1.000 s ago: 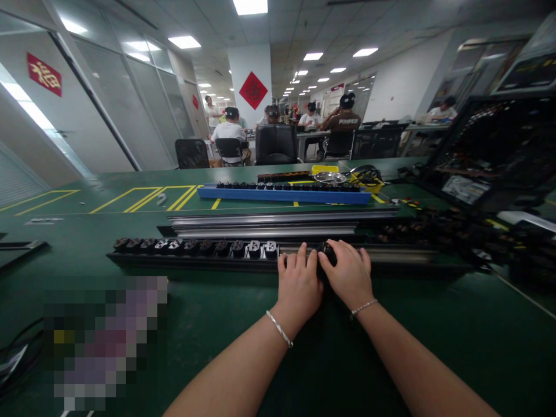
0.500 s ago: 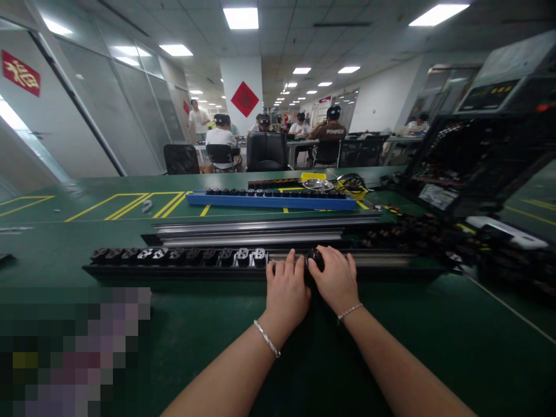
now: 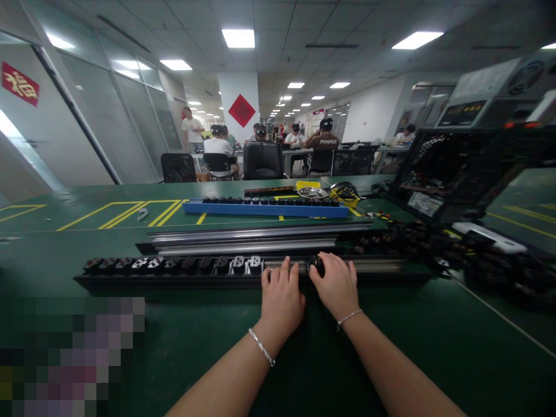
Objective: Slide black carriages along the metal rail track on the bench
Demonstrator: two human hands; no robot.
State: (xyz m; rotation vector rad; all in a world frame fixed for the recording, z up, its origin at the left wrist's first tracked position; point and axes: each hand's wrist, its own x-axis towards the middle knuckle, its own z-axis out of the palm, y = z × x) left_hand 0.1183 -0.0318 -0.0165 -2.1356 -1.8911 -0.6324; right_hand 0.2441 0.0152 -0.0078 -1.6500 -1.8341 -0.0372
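Note:
A long black socket strip (image 3: pixel 130 280) lies across the green bench, its left half filled with several black socket modules (image 3: pixel 174 264). My left hand (image 3: pixel 281 298) rests on the strip just right of the last module, fingers stretched flat. Beside it, my right hand (image 3: pixel 334 285) is curled over a small black socket module (image 3: pixel 317 264) and presses it onto the strip's bare rail (image 3: pixel 377 265).
Behind the strip lie grey metal rails (image 3: pixel 260 233) and a blue strip (image 3: pixel 269 208) with sockets. A pile of loose black modules (image 3: pixel 417 240) and a black crate (image 3: pixel 452 174) stand at the right. Several people sit at desks far behind. A blurred patch covers the lower left.
The two hands have parted a little, the right one holding the module slightly further right on the rail. The view has tilted and shifted; nothing else on the bench moved.

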